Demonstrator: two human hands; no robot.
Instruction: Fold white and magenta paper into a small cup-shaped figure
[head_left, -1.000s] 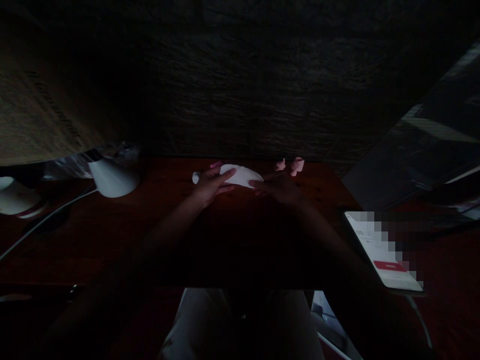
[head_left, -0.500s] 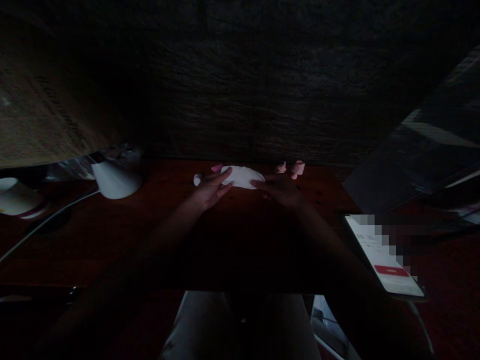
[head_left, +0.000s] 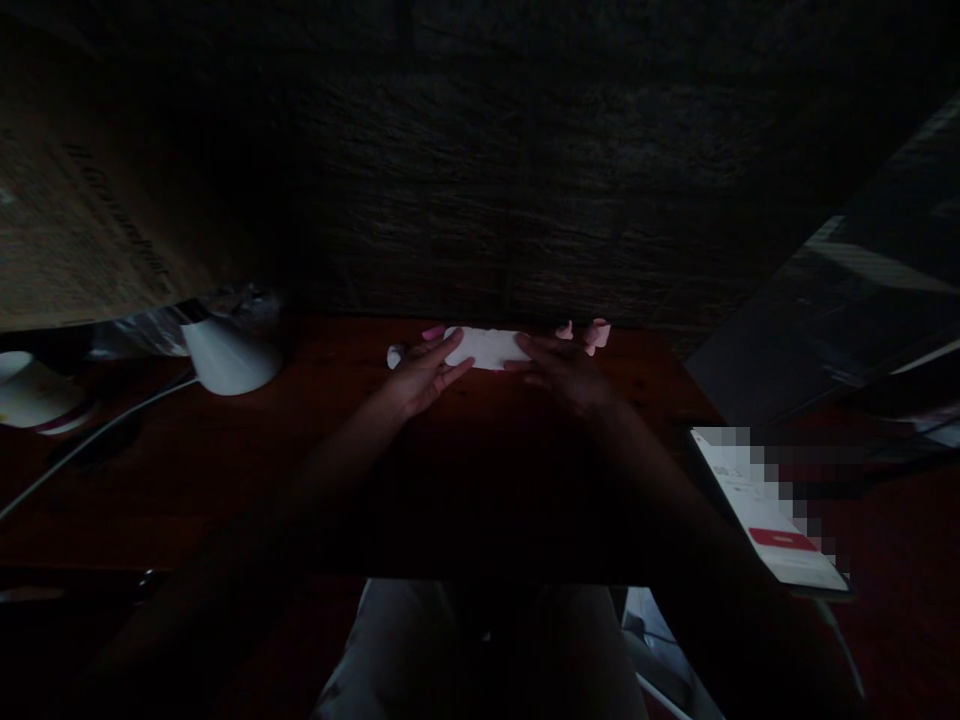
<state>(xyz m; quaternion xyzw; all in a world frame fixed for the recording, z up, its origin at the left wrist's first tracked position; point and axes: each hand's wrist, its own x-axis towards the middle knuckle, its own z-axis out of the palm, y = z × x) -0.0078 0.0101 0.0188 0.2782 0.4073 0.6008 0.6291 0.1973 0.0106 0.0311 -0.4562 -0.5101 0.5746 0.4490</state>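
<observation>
- White piece [head_left: 487, 348]: matte, flat and elongated, with rounded left corners and a slightly uneven upper edge; you hold it between your hands at the far side of the worktop [head_left: 337, 385], near the wall. Its exact material cannot be told.
- Left hand [head_left: 426, 378]: thumb laid over the left end of the piece, the other fingers at its lower edge, parted only by the piece they grip.
- Right hand [head_left: 568, 372]: thumb on the right end, fingers bent beneath, likewise closed on the piece; their tips are dim.
- Small white lump [head_left: 394, 356] and magenta piece [head_left: 433, 331]: beside your left hand, which partly hides the lump.
- Pale pink pieces, the smaller [head_left: 565, 329] and the larger [head_left: 597, 335]: irregular, just beyond your right hand.
- Wall [head_left: 465, 180]: dark, rough, block-patterned, bounding your reach behind the worktop.
- To your left: glossy white cone-shaped object [head_left: 232, 358], white cord [head_left: 97, 428], pale cup [head_left: 34, 395], crinkled clear plastic [head_left: 142, 336] and brown printed packaging [head_left: 67, 240].
- To your right: lit phone [head_left: 757, 505], partly pixelated.
</observation>
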